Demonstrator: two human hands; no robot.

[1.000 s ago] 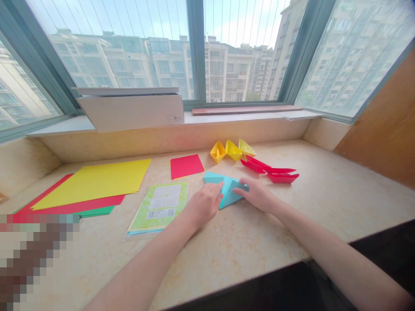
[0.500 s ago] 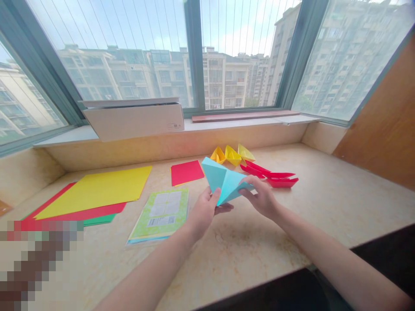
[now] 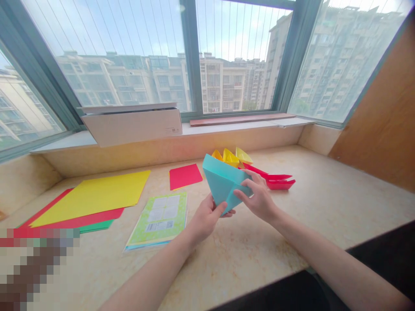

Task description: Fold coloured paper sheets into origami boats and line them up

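Observation:
A folded light-blue paper (image 3: 222, 181), triangular with its point downward, is held up above the beige counter (image 3: 324, 203). My left hand (image 3: 207, 218) pinches its lower tip from below. At the paper's right edge my right hand (image 3: 257, 198) grips it with thumb and fingers. Just behind the blue paper sit three yellow paper boats (image 3: 231, 156) and flat red paper boats (image 3: 275, 180).
A red square sheet (image 3: 184, 176) lies behind my left hand. A green paper pack (image 3: 160, 218) rests at left of centre. Large yellow, red and green sheets (image 3: 94, 198) cover the left side. A white box (image 3: 132, 123) stands on the window sill.
The blue paper lay on the counter under both hands. Both hands have lifted it off the counter and turned it upright, and they now hold it in the air.

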